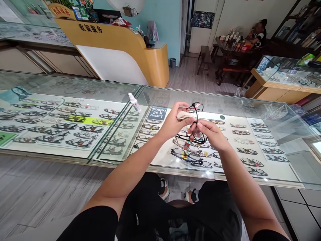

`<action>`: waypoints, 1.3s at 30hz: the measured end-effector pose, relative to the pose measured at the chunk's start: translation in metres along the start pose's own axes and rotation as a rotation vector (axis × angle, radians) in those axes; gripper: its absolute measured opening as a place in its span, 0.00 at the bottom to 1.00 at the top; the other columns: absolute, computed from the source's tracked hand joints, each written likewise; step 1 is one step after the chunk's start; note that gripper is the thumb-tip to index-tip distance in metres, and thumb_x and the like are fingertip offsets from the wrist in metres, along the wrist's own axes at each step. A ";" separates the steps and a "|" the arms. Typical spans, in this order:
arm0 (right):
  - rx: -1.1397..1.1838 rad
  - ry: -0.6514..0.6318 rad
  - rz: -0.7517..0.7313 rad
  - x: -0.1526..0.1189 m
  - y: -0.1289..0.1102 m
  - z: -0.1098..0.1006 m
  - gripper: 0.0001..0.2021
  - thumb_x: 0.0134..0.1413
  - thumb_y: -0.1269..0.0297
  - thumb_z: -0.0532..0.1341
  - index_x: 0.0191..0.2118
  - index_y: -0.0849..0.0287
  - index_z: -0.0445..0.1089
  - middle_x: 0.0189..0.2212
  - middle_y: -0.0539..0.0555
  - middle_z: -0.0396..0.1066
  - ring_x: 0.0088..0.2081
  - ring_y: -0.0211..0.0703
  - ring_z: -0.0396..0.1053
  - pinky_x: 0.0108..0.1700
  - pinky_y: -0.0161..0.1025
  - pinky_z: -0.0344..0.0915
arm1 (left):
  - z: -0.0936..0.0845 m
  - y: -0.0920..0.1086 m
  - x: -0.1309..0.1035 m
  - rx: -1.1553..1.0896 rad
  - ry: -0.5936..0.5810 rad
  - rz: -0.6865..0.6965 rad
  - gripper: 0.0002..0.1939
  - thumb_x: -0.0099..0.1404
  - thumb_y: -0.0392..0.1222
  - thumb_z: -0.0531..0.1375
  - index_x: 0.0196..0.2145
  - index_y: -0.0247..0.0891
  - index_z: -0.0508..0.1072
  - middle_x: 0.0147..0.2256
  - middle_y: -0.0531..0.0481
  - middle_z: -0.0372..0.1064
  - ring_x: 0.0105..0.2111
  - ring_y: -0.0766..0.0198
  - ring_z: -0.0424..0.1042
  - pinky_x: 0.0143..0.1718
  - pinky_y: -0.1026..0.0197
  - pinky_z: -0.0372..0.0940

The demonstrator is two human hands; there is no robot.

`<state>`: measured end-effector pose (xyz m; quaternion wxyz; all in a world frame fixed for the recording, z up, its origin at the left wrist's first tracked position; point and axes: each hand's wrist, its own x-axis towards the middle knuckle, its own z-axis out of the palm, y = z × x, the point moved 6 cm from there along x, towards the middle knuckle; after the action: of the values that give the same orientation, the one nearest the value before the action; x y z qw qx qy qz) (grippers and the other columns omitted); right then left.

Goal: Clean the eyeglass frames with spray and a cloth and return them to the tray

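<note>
Above the glass counter, my left hand (177, 118) is closed around a folded pale cloth (183, 115), pressed on a lens of a dark-framed pair of glasses (197, 115). My right hand (209, 131) pinches the same glasses from the right, near the middle of the frame. More glasses (187, 155) lie just below and behind my hands, near the counter's front edge. To the left, a small white spray bottle (134, 102) stands on the glass top.
The glass display counter (152, 169) holds rows of glasses and a blue card (157, 113). Beyond it are a wooden cashier desk (156, 63), a bin (173, 63), a bench (205, 55) and a seated person (259, 36) at a table.
</note>
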<state>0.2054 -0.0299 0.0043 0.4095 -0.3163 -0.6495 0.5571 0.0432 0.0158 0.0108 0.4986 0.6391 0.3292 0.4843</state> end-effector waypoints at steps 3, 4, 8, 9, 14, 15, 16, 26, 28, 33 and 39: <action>-0.004 -0.021 0.001 0.000 0.002 0.002 0.20 0.75 0.45 0.61 0.40 0.56 0.80 0.32 0.52 0.75 0.34 0.43 0.74 0.41 0.41 0.68 | 0.000 0.000 0.000 0.014 -0.003 0.037 0.38 0.59 0.63 0.76 0.57 0.43 0.67 0.48 0.48 0.72 0.36 0.65 0.72 0.40 0.61 0.66; -0.009 -0.024 -0.001 0.000 0.002 0.003 0.20 0.75 0.45 0.61 0.40 0.56 0.80 0.32 0.52 0.75 0.34 0.43 0.74 0.41 0.41 0.68 | 0.001 -0.002 0.001 0.023 -0.010 0.030 0.37 0.59 0.64 0.75 0.55 0.43 0.68 0.49 0.47 0.72 0.37 0.65 0.72 0.40 0.61 0.65; -0.034 -0.005 -0.012 0.001 0.002 0.002 0.22 0.74 0.43 0.60 0.41 0.56 0.80 0.30 0.52 0.74 0.34 0.43 0.73 0.40 0.41 0.67 | -0.003 -0.007 0.001 0.071 0.084 0.007 0.36 0.57 0.63 0.76 0.51 0.41 0.66 0.49 0.47 0.69 0.39 0.64 0.69 0.41 0.61 0.63; -0.035 0.003 -0.014 0.001 0.002 0.002 0.22 0.74 0.43 0.60 0.41 0.56 0.80 0.30 0.52 0.74 0.34 0.43 0.73 0.40 0.41 0.67 | -0.007 -0.008 0.000 0.115 0.158 0.004 0.37 0.55 0.62 0.77 0.50 0.42 0.65 0.47 0.48 0.68 0.39 0.64 0.68 0.40 0.61 0.62; -0.048 0.018 -0.028 0.002 0.004 0.001 0.21 0.75 0.45 0.60 0.42 0.56 0.80 0.32 0.52 0.76 0.33 0.42 0.70 0.40 0.41 0.66 | -0.021 -0.002 -0.007 0.394 0.367 -0.041 0.39 0.49 0.59 0.81 0.34 0.44 0.55 0.31 0.59 0.53 0.30 0.67 0.52 0.32 0.61 0.49; -0.055 0.023 -0.028 0.002 0.004 0.001 0.21 0.75 0.44 0.59 0.42 0.56 0.81 0.31 0.52 0.76 0.33 0.42 0.70 0.39 0.40 0.66 | -0.020 0.001 -0.007 0.413 0.352 -0.043 0.39 0.50 0.60 0.80 0.32 0.43 0.53 0.29 0.60 0.50 0.29 0.67 0.49 0.31 0.60 0.46; -0.061 0.028 -0.028 0.002 0.004 0.001 0.21 0.75 0.44 0.59 0.42 0.56 0.81 0.31 0.52 0.77 0.33 0.42 0.69 0.39 0.40 0.66 | -0.019 0.003 -0.008 0.421 0.337 -0.039 0.39 0.52 0.61 0.79 0.30 0.43 0.52 0.27 0.60 0.48 0.28 0.67 0.47 0.30 0.59 0.45; -0.038 0.037 -0.042 0.002 0.002 0.004 0.20 0.76 0.46 0.59 0.42 0.55 0.80 0.32 0.52 0.77 0.34 0.42 0.70 0.41 0.41 0.65 | -0.009 0.010 -0.009 0.297 0.264 0.070 0.24 0.62 0.62 0.74 0.35 0.40 0.73 0.34 0.53 0.70 0.34 0.64 0.67 0.35 0.61 0.60; -0.031 0.039 -0.047 0.002 0.002 0.004 0.20 0.76 0.46 0.59 0.43 0.55 0.80 0.33 0.52 0.77 0.35 0.42 0.70 0.40 0.41 0.65 | -0.007 0.005 -0.007 0.190 0.236 0.039 0.26 0.60 0.63 0.75 0.40 0.41 0.74 0.34 0.53 0.71 0.33 0.65 0.68 0.36 0.61 0.62; -0.001 0.044 -0.049 0.003 0.003 0.004 0.19 0.76 0.46 0.60 0.43 0.55 0.80 0.35 0.53 0.78 0.37 0.44 0.73 0.43 0.42 0.66 | 0.000 -0.001 -0.003 -0.048 0.173 0.050 0.34 0.58 0.64 0.77 0.51 0.42 0.72 0.44 0.47 0.78 0.43 0.61 0.77 0.43 0.61 0.69; 0.043 0.068 -0.006 0.002 0.006 0.005 0.20 0.75 0.44 0.60 0.42 0.55 0.79 0.34 0.53 0.78 0.36 0.44 0.73 0.42 0.42 0.67 | -0.001 -0.004 -0.003 -0.120 0.200 0.096 0.30 0.60 0.58 0.77 0.53 0.42 0.78 0.46 0.46 0.82 0.44 0.60 0.79 0.47 0.59 0.72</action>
<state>0.1999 -0.0289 -0.0009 0.4397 -0.3244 -0.6240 0.5586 0.0421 0.0148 0.0060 0.4771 0.5717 0.3166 0.5876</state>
